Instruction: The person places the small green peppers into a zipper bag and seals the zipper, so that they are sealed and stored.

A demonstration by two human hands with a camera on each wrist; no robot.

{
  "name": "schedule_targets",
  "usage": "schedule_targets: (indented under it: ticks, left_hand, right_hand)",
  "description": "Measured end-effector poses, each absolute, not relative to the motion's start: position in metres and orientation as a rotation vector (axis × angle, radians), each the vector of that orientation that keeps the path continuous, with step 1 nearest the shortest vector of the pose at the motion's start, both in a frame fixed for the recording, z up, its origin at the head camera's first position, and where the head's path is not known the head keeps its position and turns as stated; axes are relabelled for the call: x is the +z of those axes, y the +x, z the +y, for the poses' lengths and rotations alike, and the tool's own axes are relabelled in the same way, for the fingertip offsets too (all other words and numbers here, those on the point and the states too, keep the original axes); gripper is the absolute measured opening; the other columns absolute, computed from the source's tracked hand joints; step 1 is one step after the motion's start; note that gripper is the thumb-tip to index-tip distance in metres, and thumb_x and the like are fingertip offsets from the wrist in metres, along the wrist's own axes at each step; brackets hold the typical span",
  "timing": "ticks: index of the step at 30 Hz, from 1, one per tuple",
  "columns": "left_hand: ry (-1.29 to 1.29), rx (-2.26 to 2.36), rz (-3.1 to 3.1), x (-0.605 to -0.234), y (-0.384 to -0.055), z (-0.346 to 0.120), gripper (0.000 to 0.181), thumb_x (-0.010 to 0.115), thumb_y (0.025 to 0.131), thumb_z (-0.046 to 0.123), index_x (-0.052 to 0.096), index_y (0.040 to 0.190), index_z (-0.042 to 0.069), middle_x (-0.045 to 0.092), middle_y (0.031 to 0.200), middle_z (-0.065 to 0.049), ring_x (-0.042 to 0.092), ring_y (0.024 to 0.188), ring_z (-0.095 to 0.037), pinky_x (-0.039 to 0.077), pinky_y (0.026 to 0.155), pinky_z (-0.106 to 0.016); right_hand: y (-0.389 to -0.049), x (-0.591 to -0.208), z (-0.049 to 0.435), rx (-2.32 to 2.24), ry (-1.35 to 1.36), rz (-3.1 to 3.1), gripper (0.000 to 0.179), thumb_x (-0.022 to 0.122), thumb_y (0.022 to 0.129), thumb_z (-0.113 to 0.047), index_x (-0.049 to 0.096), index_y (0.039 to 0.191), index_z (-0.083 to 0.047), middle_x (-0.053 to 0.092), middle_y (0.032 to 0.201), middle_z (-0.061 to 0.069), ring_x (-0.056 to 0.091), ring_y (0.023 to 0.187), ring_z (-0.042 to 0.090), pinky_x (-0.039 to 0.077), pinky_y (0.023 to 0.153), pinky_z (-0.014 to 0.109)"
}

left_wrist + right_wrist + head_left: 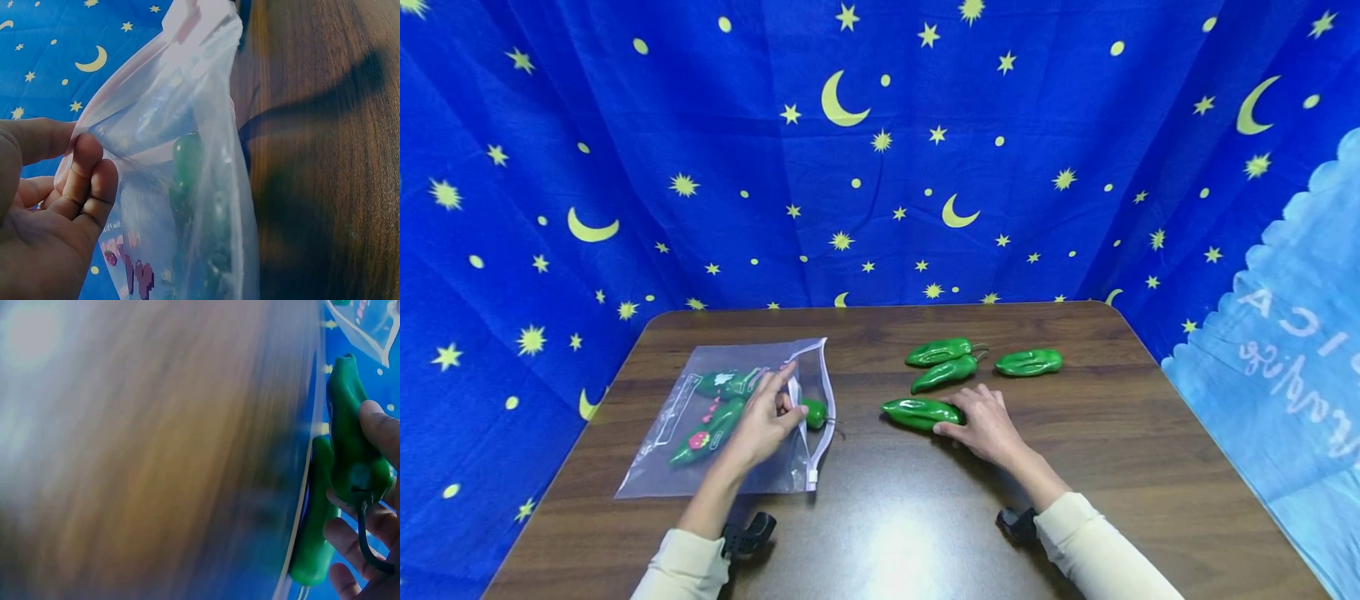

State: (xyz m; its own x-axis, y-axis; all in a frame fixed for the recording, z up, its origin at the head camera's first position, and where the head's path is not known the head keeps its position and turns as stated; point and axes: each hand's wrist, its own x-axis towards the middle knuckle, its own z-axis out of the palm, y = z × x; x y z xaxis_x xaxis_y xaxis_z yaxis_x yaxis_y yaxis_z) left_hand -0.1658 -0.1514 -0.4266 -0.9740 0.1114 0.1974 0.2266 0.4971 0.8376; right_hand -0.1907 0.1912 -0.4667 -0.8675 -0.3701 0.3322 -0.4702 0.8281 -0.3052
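My left hand [763,427] pinches the upper edge of a clear zip bag [655,467] at its mouth, holding it raised; the mouth faces right. Inside lie green peppers [707,433], one with its stem end [815,414] at the opening. The left wrist view shows the thumb and fingers [87,153] on the bag's edge, with a blurred green pepper [187,165] behind the film. To the right, my right hand [988,423] grips a glossy green pepper [916,413] by its stem end. In the right wrist view, thumb and fingers hold that pepper [353,444], its stem toward the palm.
Behind the right hand lie two green peppers side by side, a farther one [938,352] and a nearer one [943,372]. Another pepper [1028,362] sits to their right. The wooden table [1075,450] ends at a blue star-patterned curtain [880,167].
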Motion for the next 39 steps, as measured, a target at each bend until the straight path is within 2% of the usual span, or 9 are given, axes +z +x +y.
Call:
schedule_targets:
  ticks: [4, 11, 15, 29, 39]
  left_hand:
    - [-0.308, -1.488, -2.61, -0.427, -0.166, -0.152, 0.071, 0.066, 0.082, 0.0, 0.033, 0.145, 0.002, 0.045, 0.094, -0.012, 0.043, 0.061, -0.001, 0.039, 0.049, -0.017]
    - [-0.292, -1.501, -2.621, -0.426, -0.164, -0.152, 0.071, 0.066, 0.082, 0.001, 0.033, 0.145, 0.003, 0.045, 0.094, -0.012, 0.042, 0.061, -0.001, 0.039, 0.049, -0.016]
    - [-0.297, -1.501, -2.616, -0.427, -0.164, -0.152, 0.072, 0.066, 0.081, -0.001, 0.033, 0.145, 0.002, 0.044, 0.093, -0.012, 0.042, 0.061, -0.001, 0.039, 0.049, -0.017]
    - [-0.302, -1.486, -2.612, -0.426, -0.165, -0.152, 0.073, 0.067, 0.08, -0.001, 0.033, 0.145, 0.002, 0.045, 0.094, -0.012, 0.044, 0.063, -0.001, 0.041, 0.051, -0.017]
    - [-0.275, -1.493, -2.623, -0.422, -0.162, -0.15, 0.072, 0.066, 0.081, -0.001, 0.033, 0.145, 0.001, 0.045, 0.096, -0.013, 0.043, 0.063, 0.0, 0.039, 0.05, -0.014]
  right_hand:
    - [-0.191, -0.467, 0.182, 0.544, 0.666, -2.754, 0.044, 0.076, 0.072, -0.043, 0.069, 0.104, -0.013, 0.068, 0.098, 0.001, 0.05, 0.083, 0.017, 0.034, 0.074, 0.033]
    - [-0.192, -0.463, 0.164, 0.565, 0.724, -2.767, 0.049, 0.075, 0.073, -0.043, 0.068, 0.113, -0.015, 0.068, 0.106, 0.003, 0.051, 0.09, 0.02, 0.035, 0.077, 0.037]
    - [-0.195, -0.462, 0.154, 0.564, 0.745, -2.759, 0.049, 0.074, 0.073, -0.044, 0.069, 0.11, -0.013, 0.069, 0.105, 0.002, 0.05, 0.087, 0.019, 0.035, 0.078, 0.036]
    - [-0.197, -0.456, 0.133, 0.561, 0.8, -2.771, 0.049, 0.074, 0.074, -0.045, 0.069, 0.109, -0.012, 0.068, 0.099, 0.004, 0.053, 0.093, 0.021, 0.038, 0.081, 0.038]
    - [-0.2, -0.459, 0.123, 0.529, 0.813, -2.795, 0.049, 0.074, 0.074, -0.046, 0.068, 0.108, -0.012, 0.069, 0.102, 0.004, 0.054, 0.093, 0.022, 0.039, 0.082, 0.039]
